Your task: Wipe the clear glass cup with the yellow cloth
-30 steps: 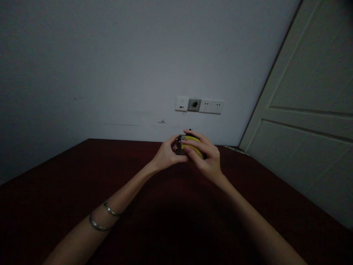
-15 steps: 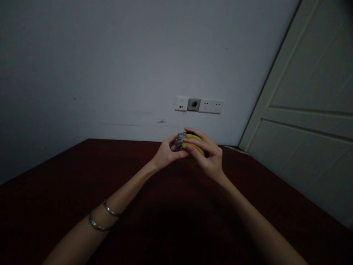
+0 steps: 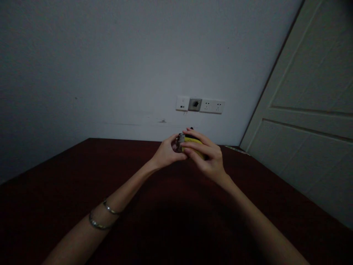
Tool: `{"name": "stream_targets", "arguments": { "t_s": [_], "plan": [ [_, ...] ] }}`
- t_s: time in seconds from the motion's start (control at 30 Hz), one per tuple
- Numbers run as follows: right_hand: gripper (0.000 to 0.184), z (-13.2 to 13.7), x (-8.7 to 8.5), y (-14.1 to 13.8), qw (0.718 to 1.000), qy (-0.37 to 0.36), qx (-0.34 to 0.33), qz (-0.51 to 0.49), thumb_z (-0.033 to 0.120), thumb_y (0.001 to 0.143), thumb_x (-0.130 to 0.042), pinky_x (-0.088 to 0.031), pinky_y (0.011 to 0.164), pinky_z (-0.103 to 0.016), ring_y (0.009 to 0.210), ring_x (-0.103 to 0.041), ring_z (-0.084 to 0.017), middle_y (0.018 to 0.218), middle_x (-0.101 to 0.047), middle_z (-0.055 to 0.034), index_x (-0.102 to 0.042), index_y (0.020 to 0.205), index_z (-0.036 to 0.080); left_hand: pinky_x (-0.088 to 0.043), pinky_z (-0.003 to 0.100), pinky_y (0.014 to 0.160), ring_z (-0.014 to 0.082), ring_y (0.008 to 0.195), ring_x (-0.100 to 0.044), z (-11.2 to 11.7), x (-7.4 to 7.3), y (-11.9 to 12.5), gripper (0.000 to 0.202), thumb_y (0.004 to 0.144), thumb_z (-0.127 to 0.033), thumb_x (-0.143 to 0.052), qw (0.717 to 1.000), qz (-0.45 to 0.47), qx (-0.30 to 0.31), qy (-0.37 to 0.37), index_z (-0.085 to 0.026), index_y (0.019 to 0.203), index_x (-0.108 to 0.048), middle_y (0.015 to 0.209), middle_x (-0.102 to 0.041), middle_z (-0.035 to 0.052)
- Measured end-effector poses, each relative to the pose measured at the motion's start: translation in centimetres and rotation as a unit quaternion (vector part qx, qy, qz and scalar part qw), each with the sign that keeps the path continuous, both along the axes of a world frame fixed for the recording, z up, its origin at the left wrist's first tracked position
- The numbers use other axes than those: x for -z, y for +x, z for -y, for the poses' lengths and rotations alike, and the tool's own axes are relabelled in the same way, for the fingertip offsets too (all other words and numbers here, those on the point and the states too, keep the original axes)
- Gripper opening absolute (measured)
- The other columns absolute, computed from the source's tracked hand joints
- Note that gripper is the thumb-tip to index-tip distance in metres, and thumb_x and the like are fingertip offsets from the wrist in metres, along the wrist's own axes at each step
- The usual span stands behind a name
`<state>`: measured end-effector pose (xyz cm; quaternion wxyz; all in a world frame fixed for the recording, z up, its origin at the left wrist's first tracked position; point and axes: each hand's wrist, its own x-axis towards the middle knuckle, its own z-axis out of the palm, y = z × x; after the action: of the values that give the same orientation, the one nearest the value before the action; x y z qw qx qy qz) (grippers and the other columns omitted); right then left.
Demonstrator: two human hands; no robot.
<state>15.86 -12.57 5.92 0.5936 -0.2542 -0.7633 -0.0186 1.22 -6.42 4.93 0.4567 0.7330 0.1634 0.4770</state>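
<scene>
Both hands meet over the middle of the dark red table. My right hand (image 3: 208,152) is closed on a rounded yellow-and-black object (image 3: 196,140), its fingers lying across the yellow part. Against that object's left side is a clear, ridged, glass-like piece (image 3: 180,140), which my left hand (image 3: 168,151) grips between thumb and curled fingers. Whether the two pieces are joined or only touching, I cannot tell. Fingers and dim light hide much of both pieces, so their kind stays unclear. Two silver bangles (image 3: 100,222) circle my left forearm.
The dark red table (image 3: 124,162) runs back to a pale wall (image 3: 124,66). Several switch and socket plates (image 3: 211,106) are on that wall. A cream panelled door (image 3: 309,110) stands at the right, and a thin flat strip (image 3: 237,149) lies at the table's back right edge.
The held pieces have turned slightly, and a small dark tip now shows above my right fingers. My right fingers have shifted a little left over the yellow part. Both hands keep their grip.
</scene>
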Motion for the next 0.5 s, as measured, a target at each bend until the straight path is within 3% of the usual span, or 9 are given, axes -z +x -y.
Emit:
{"name": "stream_targets", "arguments": {
  "t_s": [0.13,0.27,0.37,0.5],
  "plan": [
    [0.019,-0.8,0.2,0.1,0.997,-0.036,0.033,-0.056,0.023,0.084,-0.06,-0.048,0.098,-0.044,0.109,-0.062,-0.021,0.117,-0.067,-0.0042,-0.073,0.097,0.029,-0.05,0.032,0.074,0.0195,0.087,-0.063,0.0,0.1,-0.1,0.058,0.061,-0.03,-0.077,0.995,-0.064,-0.062,0.053,-0.013,0.111,-0.052,0.099,-0.064,0.0083],
    [0.018,-1.4,0.2,0.3,0.994,-0.055,0.064,-0.075,0.025,0.085,-0.06,-0.049,0.095,-0.044,0.106,-0.064,-0.021,0.114,-0.068,-0.006,-0.073,0.097,0.027,-0.051,0.036,0.076,0.0222,0.088,-0.062,0.0,0.1,-0.2,0.06,0.059,-0.038,-0.079,0.969,-0.136,-0.156,0.133,-0.015,0.109,-0.055,0.1,-0.065,0.0082],
    [0.02,-1.4,0.4,0.3,0.998,-0.026,0.06,-0.014,0.022,0.084,-0.059,-0.048,0.097,-0.044,0.11,-0.062,-0.022,0.118,-0.066,-0.0069,-0.073,0.099,0.026,-0.05,0.04,0.08,0.0241,0.09,-0.062,-0.2,0.2,-0.2,0.062,0.059,-0.035,-0.078,0.952,-0.159,-0.197,0.173,-0.015,0.113,-0.055,0.104,-0.064,0.0097],
    [0.023,-1.2,0.8,0.1,0.996,0.013,0.047,0.068,0.019,0.084,-0.06,-0.045,0.102,-0.046,0.119,-0.056,-0.023,0.123,-0.064,-0.0082,-0.072,0.102,0.025,-0.049,0.043,0.085,0.0259,0.097,-0.06,-0.2,0.2,-0.2,0.065,0.062,-0.031,-0.075,0.943,-0.167,-0.204,0.206,-0.015,0.12,-0.052,0.112,-0.062,0.0118]
  ]
}}
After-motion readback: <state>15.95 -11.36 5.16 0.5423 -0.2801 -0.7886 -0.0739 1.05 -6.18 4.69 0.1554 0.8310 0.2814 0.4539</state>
